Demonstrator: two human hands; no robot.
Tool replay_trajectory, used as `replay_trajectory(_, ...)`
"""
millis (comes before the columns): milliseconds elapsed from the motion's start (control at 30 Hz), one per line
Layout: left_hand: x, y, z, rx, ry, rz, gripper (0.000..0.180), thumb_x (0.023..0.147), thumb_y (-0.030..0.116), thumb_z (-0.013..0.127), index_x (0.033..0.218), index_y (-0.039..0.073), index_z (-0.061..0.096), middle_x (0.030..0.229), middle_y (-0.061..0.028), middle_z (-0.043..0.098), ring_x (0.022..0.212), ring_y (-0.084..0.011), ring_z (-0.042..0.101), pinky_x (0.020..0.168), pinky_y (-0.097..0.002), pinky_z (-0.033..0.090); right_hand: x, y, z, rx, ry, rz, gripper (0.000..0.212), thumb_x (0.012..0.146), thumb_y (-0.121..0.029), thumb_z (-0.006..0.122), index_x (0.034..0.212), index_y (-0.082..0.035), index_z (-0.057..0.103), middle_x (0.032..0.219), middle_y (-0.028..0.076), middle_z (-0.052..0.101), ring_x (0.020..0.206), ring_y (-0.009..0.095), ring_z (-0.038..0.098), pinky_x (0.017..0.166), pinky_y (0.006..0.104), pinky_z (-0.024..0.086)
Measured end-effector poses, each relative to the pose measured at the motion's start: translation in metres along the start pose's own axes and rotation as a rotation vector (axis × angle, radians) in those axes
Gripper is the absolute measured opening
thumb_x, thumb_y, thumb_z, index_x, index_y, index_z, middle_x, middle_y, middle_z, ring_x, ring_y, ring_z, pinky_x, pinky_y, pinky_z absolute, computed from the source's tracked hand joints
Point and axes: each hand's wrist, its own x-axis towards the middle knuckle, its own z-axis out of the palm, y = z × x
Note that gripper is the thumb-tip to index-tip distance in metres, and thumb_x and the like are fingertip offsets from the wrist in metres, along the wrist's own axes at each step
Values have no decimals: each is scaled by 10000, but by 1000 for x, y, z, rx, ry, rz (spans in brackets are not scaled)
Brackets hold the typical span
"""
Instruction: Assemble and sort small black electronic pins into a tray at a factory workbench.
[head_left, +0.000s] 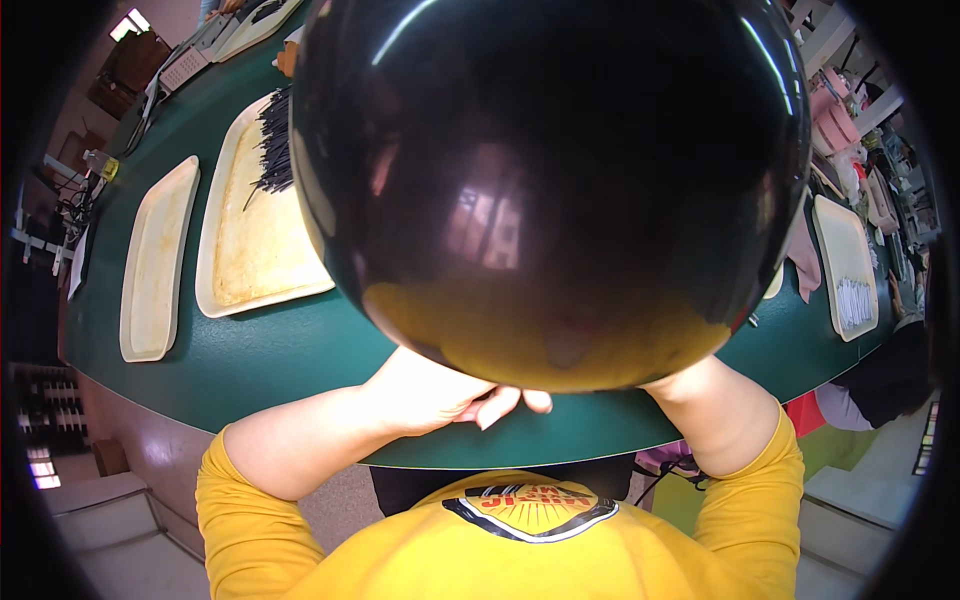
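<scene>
A large, glossy black dome [560, 200] fills the middle of the view and hides most of the space in front of me. Under its lower left edge my left hand [445, 395] shows in part. Its visible fingers are curled inward, and whatever they hold is covered by the dome. Of my right hand only the wrist side [685, 385] appears below the dome's right edge; its fingers are hidden. Left of the dome lies a big cream tray [265, 285], bearing a pile of thin black rods [275, 150] that the dome partly covers.
A narrow cream tray [157, 270] stands farther left on the green table [330, 345]. At right, another cream tray [840, 225] holds thin whitish rods [855, 303], beside a pink cloth [803, 262]. A bottle with yellowish liquid [100, 165] is at the far left.
</scene>
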Motion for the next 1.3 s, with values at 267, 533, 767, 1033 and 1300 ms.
replay_trajectory(267, 0, 3, 4, -52, 114, 43, 116, 835, -34, 449, 791, 6, 548, 524, -39, 481, 382, -74, 395, 342, -187, 278, -9, 12, -5, 255, 203, -103, 239, 857, -78, 404, 1054, 20, 497, 755, 12, 535, 599, 33, 407, 547, 171, 349)
replay_trajectory(533, -6, 4, -6, -43, 166, 37, 105, 823, -52, 453, 838, -14, 549, 542, -63, 504, 381, -90, 441, 330, -194, 311, -5, 11, 2, -403, 244, -554, 175, 773, 36, 437, 912, 39, 543, 712, 32, 548, 573, 63, 472, 519, 203, 386)
replay_trajectory(767, -8, 3, -1, 85, 129, 134, 95, 812, -46, 472, 760, -6, 540, 523, -70, 513, 376, -99, 456, 336, -197, 319, -16, -6, 12, -224, 314, -310, 218, 710, 64, 415, 887, 54, 540, 657, 47, 540, 547, 76, 471, 521, 199, 390)
replay_trajectory(1033, -4, 6, 14, 286, 259, 245, 110, 811, -45, 471, 740, -2, 542, 527, -73, 525, 406, -106, 491, 350, -194, 351, -15, -7, 21, -36, 403, -290, 232, 722, 57, 438, 941, 51, 513, 697, 39, 545, 565, 71, 462, 524, 195, 390)
replay_trajectory(1300, -3, -4, 3, 161, 195, 106, 109, 811, -51, 461, 747, -5, 537, 529, -75, 524, 411, -111, 496, 357, -195, 362, -23, -7, -14, -163, 115, -409, 217, 731, 58, 444, 938, 62, 504, 759, 76, 554, 693, 82, 524, 619, 201, 431)
